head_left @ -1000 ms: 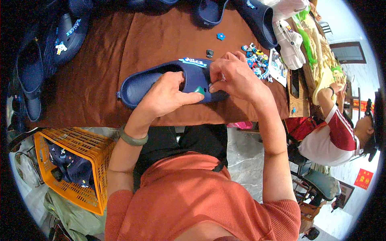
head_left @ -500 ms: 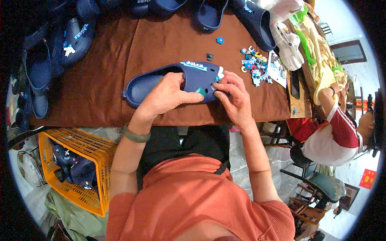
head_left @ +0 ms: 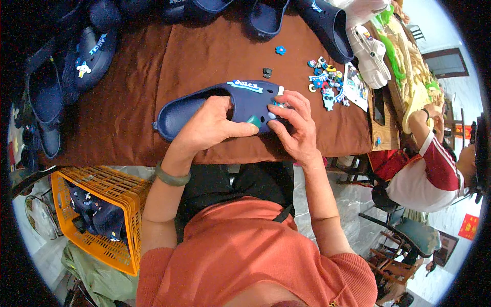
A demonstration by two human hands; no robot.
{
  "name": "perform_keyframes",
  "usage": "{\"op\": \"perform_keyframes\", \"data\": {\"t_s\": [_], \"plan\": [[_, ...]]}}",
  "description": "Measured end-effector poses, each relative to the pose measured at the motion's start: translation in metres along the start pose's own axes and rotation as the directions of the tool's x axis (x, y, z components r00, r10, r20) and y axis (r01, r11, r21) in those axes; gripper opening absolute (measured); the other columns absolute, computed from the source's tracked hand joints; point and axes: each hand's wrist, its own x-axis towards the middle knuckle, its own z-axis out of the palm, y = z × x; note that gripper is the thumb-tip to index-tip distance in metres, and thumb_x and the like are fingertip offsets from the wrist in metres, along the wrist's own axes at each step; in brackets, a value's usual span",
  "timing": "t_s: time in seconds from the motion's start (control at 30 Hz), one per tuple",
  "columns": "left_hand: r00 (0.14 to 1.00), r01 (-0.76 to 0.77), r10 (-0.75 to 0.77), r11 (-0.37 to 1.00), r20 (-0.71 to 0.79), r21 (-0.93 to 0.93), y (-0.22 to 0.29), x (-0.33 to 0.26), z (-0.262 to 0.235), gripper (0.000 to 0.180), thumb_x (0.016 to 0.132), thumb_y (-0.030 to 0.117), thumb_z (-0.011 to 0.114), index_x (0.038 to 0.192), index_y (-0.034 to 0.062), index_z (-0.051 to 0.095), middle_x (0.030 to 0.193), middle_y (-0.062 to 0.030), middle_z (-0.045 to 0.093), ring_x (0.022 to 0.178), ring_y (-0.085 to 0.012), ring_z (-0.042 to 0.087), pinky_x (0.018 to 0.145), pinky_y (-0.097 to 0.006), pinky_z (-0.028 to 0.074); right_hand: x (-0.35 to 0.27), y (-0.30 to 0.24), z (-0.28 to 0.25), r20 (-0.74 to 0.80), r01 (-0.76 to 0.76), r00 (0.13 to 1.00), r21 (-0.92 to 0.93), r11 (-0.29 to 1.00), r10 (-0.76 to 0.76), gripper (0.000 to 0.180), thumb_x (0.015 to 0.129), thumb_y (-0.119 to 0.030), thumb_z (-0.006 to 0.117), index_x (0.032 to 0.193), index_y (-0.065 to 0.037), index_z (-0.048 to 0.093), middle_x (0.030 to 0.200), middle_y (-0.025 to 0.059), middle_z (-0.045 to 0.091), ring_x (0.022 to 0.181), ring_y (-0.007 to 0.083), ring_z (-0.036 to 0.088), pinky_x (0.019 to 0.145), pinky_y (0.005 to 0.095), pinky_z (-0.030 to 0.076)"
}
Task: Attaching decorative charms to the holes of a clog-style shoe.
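Holding navy clog (head_left: 248, 105) crosswise, left hand (head_left: 207, 124) gripping upper, right hand (head_left: 298, 127) pinching at toe

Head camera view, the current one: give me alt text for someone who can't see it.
A person's left hand grips a navy clog at its opening on a brown cloth, while the right hand touches its toe end. Loose charms lie to the right; an orange basket stands at lower left.

From afar I see the navy clog (head_left: 246, 102) lying opening upward near the front edge of the brown cloth (head_left: 215, 56), toe toward the cloth's right. I make out a blue-and-white lettered charm (head_left: 244, 85) away from that edge, a green piece (head_left: 254, 121) closer, and a partly hidden toe charm (head_left: 280, 93).
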Motion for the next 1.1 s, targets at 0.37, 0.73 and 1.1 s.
{"op": "perform_keyframes", "data": {"t_s": [0.37, 0.73, 1.1], "plan": [[1.000, 0.003, -0.004, 0.998, 0.016, 0.063, 0.002, 0.000, -0.001, 0.032, 0.076, 0.008, 0.074, 0.105, -0.0017, 0.066, 0.096, -0.0014, 0.066, 0.087, -0.0083, 0.057, 0.080, -0.027, 0.049, -0.001, 0.002, 0.016, -0.133, -0.030, 0.990, 0.082, 0.996, 0.041, 0.019, 0.074, -0.006, 0.074, 0.088, -0.008, 0.061, 0.106, 0.0080, 0.060, 0.112, 0.0314, 0.050, 0.097, 0.0445, 0.038], [1.000, -0.012, 0.011, 0.998, 0.007, 0.062, 0.000, 0.000, 0.001, 0.032, 0.076, 0.009, 0.074, 0.106, 0.0000, 0.066, 0.098, 0.0007, 0.066, 0.089, -0.0083, 0.058, 0.082, -0.027, 0.048, -0.002, 0.004, 0.012, -0.139, -0.039, 0.989, 0.139, 0.990, 0.058, 0.017, 0.074, -0.006, 0.073, 0.086, -0.008, 0.061, 0.106, 0.0080, 0.062, 0.112, 0.0306, 0.051, 0.099, 0.0446, 0.036], [0.998, -0.059, 0.063, 0.989, -0.026, 0.133, -0.008, 0.001, 0.000, 0.030, 0.078, 0.011, 0.072, 0.104, -0.0024, 0.064, 0.092, -0.0019, 0.066, 0.082, -0.0083, 0.058, 0.075, -0.027, 0.050, 0.007, 0.003, 0.004, 0.077, -0.186, 0.982, 0.188, 0.964, 0.175, 0.026, 0.075, -0.011, 0.076, 0.101, -0.013, 0.073, 0.123, 0.0074, 0.061, 0.131, 0.0323, 0.041, 0.109, 0.0445, 0.031]]}}
